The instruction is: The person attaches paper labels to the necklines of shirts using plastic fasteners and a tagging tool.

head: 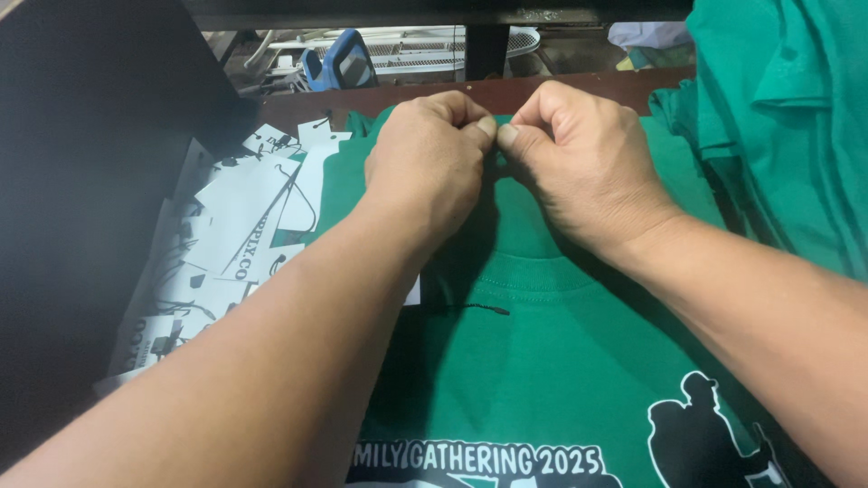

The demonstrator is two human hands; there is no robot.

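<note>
Head cam: left hand [429, 158] and right hand [579, 154] are both pinched shut on the neck of the green shirt [542, 361], laid flat on the surface [588, 88], tags [235, 226] just left. I'd keep the collar taut and the pinches close.
</note>
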